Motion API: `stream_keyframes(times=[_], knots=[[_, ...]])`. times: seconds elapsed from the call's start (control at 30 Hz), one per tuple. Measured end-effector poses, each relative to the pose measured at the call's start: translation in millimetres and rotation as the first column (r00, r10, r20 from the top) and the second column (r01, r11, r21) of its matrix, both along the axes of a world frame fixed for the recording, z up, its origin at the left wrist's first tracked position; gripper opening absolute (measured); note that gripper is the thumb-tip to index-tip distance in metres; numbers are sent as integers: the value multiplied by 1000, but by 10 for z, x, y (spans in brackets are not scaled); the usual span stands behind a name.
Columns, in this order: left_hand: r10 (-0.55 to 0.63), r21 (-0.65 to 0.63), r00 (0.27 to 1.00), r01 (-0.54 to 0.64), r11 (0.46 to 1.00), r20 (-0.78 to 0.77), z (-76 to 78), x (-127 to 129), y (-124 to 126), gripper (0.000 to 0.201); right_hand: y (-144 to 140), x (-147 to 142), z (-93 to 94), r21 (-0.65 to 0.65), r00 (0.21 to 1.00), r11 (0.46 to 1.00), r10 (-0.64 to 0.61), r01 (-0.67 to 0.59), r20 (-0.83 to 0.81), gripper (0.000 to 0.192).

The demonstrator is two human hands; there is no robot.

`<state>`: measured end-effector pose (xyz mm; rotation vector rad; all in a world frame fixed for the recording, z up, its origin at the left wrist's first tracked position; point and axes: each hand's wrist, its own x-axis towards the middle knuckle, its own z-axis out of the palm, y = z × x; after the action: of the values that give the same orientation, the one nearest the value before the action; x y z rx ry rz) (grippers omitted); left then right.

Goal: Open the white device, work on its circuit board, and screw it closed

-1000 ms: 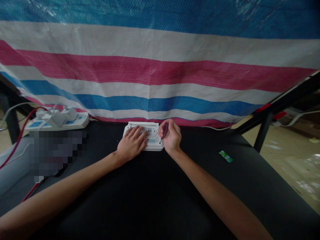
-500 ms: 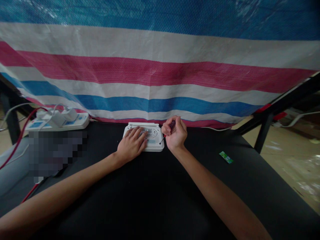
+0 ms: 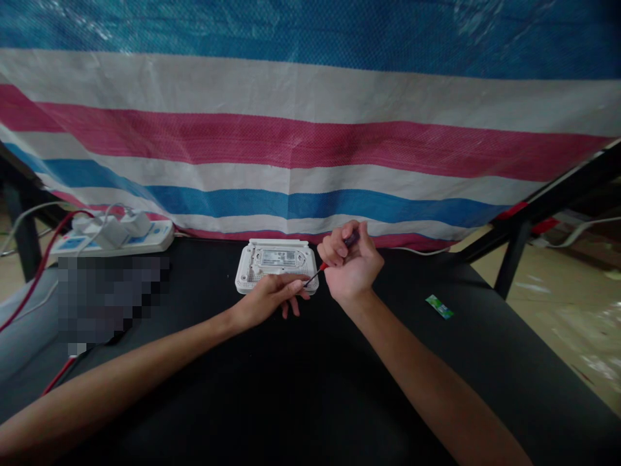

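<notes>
At frame centre, the right hand [image 3: 352,268] grips a small screwdriver [image 3: 334,255], its tip at the left hand's [image 3: 269,299] pinching fingertips, just in front of the white device [image 3: 274,264] on the black table [image 3: 310,388]. Whether a screw sits between those fingertips is too small to tell. This looks like a screw-removal step; any next move calls for a steady tip.

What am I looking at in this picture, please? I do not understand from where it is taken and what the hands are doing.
The camera sits on a person's head and looks down at their own two bare arms. On the black table lies a white plastic device, underside up. The right hand grips a small screwdriver; its tip points at the left hand, whose fingers meet at the tip beside the device's near edge. A white power strip lies far left, a small green packet to the right. A striped tarp hangs behind.
</notes>
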<state>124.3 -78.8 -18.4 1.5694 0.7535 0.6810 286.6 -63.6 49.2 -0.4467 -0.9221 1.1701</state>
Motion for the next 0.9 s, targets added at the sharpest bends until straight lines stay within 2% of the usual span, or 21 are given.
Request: stream_keyframes(times=[0.03,0.1,0.2,0.3,0.37,0.4,0.47,0.53,0.57,0.63,0.7,0.73,0.8,0.87,0.9], knots=[[-29,-90,998,34,995,58,-22,16,1,59,-16,-10,7,-1,1000,1000,18,-18,-10,40],[-55,-187,991,77,979,122,-53,37,4,57,-35,-29,14,-7,999,999,41,-41,-20,40],[-59,-193,992,80,978,108,-27,34,14,52,-32,-51,10,-16,999,999,30,-30,-16,43],[-34,-46,997,31,998,-67,127,-53,62,51,-2,-56,-14,1,1000,1000,3,-3,-27,44],[32,170,955,19,985,-294,288,-174,120,44,22,-55,-41,8,999,1000,-15,15,-28,44],[71,282,898,60,957,-433,372,-251,155,40,34,-55,-58,8,999,1000,-25,25,-25,43],[196,448,706,188,874,-680,518,-424,228,34,53,-56,-95,3,999,999,-39,39,-13,43],[351,514,490,248,821,-798,610,-594,297,31,70,-58,-129,1,999,999,-41,41,-9,42],[383,517,420,274,811,-823,637,-670,328,31,77,-58,-144,1,999,999,-40,40,-10,42],[395,494,333,302,815,-856,664,-791,380,34,92,-54,-167,-1,999,999,-38,38,-19,40],[324,401,279,290,869,-904,672,-873,421,34,105,-45,-183,-7,999,999,-44,44,-24,39],[253,332,283,281,900,-925,671,-902,439,35,111,-39,-189,-12,999,999,-49,49,-21,39],[86,188,345,273,944,-935,654,-947,473,39,122,-29,-200,-23,998,998,-62,62,-5,39],[-43,75,410,268,961,-911,618,-981,507,42,129,-21,-208,-33,997,997,-73,73,11,40],[-66,51,424,258,965,-903,595,-995,523,41,132,-18,-210,-37,997,996,-76,77,17,40]])
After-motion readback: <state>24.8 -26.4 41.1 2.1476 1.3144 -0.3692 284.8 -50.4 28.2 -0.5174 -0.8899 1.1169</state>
